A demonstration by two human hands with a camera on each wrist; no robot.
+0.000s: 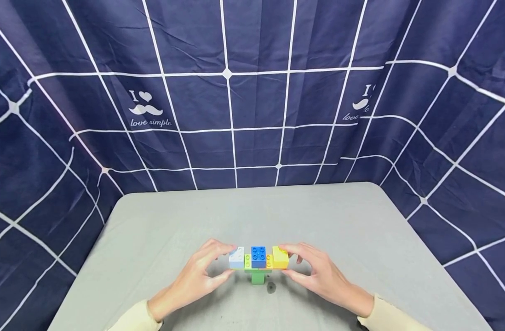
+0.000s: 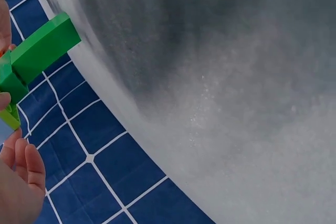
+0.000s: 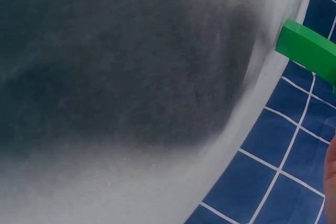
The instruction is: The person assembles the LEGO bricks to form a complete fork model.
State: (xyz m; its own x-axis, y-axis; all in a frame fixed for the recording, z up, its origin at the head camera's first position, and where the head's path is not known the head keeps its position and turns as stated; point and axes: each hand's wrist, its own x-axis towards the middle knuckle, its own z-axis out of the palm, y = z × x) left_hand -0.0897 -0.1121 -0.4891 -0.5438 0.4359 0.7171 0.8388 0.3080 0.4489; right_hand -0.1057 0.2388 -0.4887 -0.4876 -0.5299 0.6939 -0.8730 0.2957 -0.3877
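Note:
Between both hands, in the head view, stands a toy building-block assembly with a blue block (image 1: pixel 258 257) at its top middle. At its left end is a white block (image 1: pixel 237 258), pinched between the thumb and fingers of my left hand (image 1: pixel 203 267). My right hand (image 1: pixel 318 272) pinches the yellow block (image 1: pixel 280 258) at the right end. Lime and orange pieces show between them. Underneath, a green block (image 1: pixel 258 277) forms a stem. In the left wrist view the green stem (image 2: pixel 50 45) juts out, and the right wrist view shows its green end (image 3: pixel 307 48).
A grey table (image 1: pixel 186 216) lies under the hands, with a small dark spot (image 1: pixel 271 287) on it near the stem. Dark blue curtains (image 1: pixel 256 101) with white grid lines enclose the back and both sides.

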